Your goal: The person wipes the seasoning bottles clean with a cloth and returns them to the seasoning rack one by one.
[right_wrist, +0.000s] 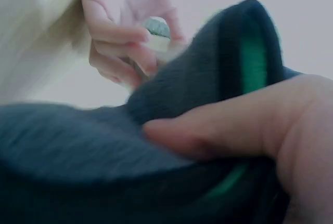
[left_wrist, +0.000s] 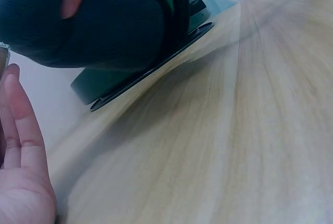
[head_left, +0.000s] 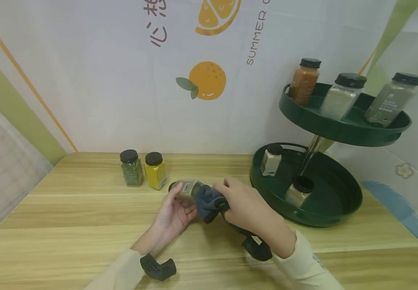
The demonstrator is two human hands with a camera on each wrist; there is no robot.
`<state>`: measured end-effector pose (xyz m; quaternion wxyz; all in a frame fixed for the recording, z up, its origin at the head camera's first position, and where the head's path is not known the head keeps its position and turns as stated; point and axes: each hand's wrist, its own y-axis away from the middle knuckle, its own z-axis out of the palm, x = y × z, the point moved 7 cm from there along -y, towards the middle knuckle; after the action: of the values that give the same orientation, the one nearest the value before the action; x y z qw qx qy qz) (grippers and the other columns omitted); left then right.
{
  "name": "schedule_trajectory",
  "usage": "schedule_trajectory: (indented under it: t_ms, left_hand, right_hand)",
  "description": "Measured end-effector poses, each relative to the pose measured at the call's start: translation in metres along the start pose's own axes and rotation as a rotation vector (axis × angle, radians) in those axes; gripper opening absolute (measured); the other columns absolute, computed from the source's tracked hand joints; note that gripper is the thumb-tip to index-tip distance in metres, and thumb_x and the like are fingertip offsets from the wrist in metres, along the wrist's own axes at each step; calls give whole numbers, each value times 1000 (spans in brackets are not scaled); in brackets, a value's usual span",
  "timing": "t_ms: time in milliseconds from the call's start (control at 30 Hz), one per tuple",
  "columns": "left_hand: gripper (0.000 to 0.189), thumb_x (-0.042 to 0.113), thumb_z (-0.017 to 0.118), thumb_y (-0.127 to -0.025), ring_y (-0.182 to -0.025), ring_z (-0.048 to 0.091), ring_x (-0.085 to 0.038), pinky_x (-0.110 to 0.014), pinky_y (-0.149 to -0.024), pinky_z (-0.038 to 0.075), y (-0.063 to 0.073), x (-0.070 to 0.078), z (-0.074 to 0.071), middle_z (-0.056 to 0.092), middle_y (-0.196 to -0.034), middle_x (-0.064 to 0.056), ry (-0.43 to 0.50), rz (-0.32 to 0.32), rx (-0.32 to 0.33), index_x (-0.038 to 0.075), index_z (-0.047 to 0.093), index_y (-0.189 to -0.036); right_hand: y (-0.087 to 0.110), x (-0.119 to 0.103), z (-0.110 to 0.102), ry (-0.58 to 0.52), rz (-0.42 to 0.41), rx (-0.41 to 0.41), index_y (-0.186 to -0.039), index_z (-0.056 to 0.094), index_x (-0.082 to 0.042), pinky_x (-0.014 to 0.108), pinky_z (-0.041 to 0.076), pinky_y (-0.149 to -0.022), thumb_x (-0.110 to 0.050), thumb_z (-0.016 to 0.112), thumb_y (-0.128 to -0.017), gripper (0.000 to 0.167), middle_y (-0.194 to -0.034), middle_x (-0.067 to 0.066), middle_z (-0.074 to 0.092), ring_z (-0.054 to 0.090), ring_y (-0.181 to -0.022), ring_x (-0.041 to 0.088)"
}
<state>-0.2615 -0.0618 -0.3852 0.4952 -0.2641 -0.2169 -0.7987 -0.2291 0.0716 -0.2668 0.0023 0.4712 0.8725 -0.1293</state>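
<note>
My left hand (head_left: 172, 217) holds a clear spice jar (head_left: 188, 187) on its side above the table, its black lid pointing left. A dark blue cloth (head_left: 205, 201) is bunched in my right hand (head_left: 247, 205) and lies against the right end of the jar, hiding that part. In the right wrist view the thumb presses into the cloth (right_wrist: 182, 83), which has a black and green edge. Behind it the left hand's fingers (right_wrist: 122, 34) curl about the jar. The left wrist view shows mostly the cloth (left_wrist: 109, 24) and the left palm (left_wrist: 23, 193).
A green-filled jar (head_left: 132, 169) and a yellow jar (head_left: 155, 171) stand at the back left of the wooden table (head_left: 67, 209). On the right is a two-tier dark green rack (head_left: 339, 217), with three jars on top and two below. A printed curtain (head_left: 122, 100) hangs behind.
</note>
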Motion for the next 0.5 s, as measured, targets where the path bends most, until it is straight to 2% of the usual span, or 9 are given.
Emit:
schedule_trajectory:
  t_ms: [133, 200, 267, 333, 400, 500]
  left_hand:
    - [41, 48, 33, -97, -78, 65, -8, -19, -74, 51, 1, 1, 1, 66, -91, 3, -11, -3, -32, 13, 38, -118]
    - [42, 48, 33, -97, -78, 65, -8, -19, -75, 51, 2, 1, 1, 66, -93, 3, -9, -7, -49, 13, 35, -120]
    - [40, 47, 33, -97, -78, 65, -9, -20, -75, 51, 2, 1, 1, 66, -93, 3, -5, -8, -58, 13, 38, -119]
    - [38, 46, 34, -97, -79, 65, -9, -21, -76, 51, 1, 0, 1, 67, -90, 2, -9, -10, -59, 13, 48, -110]
    - [40, 45, 34, -98, -79, 66, -11, -22, -77, 51, 1, 0, 1, 69, -86, 2, -25, -9, -58, 13, 58, -95]
    - [44, 42, 34, -99, -77, 64, -9, -23, -76, 50, -2, -1, 2, 68, -82, 4, -57, -4, -61, 16, 65, -80]
  right_hand:
    - [0, 11, -3, 77, 80, -56, -109, 60, -21, 30, 44, -58, -4, 71, -70, 43, -88, -1, 51, 50, -73, 15]
    - [1, 16, -9, 91, 105, -36, -110, 61, -20, 32, 46, -60, -5, 72, -70, 44, -89, 0, 52, 51, -78, 16]
    - [1, 17, -16, 82, 106, 20, -112, 61, -19, 33, 45, -61, -4, 71, -70, 45, -89, 1, 51, 50, -79, 17]
    - [2, 14, -24, 24, 78, 95, -114, 60, -18, 32, 44, -62, -5, 71, -72, 46, -89, 0, 50, 49, -78, 16]
    - [1, 7, -28, -73, 13, 154, -114, 60, -18, 31, 45, -65, -5, 71, -74, 44, -91, 0, 51, 50, -77, 15]
    - [0, -6, -26, -208, -98, 175, -117, 59, -17, 30, 47, -71, -7, 73, -75, 45, -96, -1, 52, 52, -80, 12]
